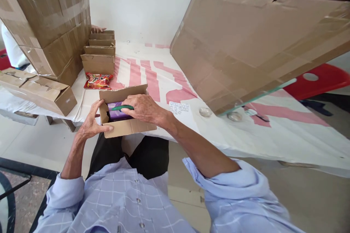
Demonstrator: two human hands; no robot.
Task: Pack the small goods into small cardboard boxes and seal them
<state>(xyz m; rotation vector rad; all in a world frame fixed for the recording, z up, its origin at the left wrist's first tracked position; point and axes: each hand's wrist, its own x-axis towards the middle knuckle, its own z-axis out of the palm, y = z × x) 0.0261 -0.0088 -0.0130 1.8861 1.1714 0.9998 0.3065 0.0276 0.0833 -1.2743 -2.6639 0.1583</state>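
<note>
A small open cardboard box (127, 127) rests at the table's near edge in front of me. My left hand (91, 122) grips its left front corner, thumb on the front flap. My right hand (142, 107) reaches into the box from the right, holding a green pen-like item (121, 108) over a purple packet (116, 113) that lies inside. The box's back flap stands upright.
A red snack packet (97, 81) lies behind the box, before a row of small open cartons (98, 56). Large taped cartons (51, 25) stack at left, a flat carton (38, 93) below them. A big cardboard sheet (254, 40) leans at right. Another person's hand (97, 28) shows at back.
</note>
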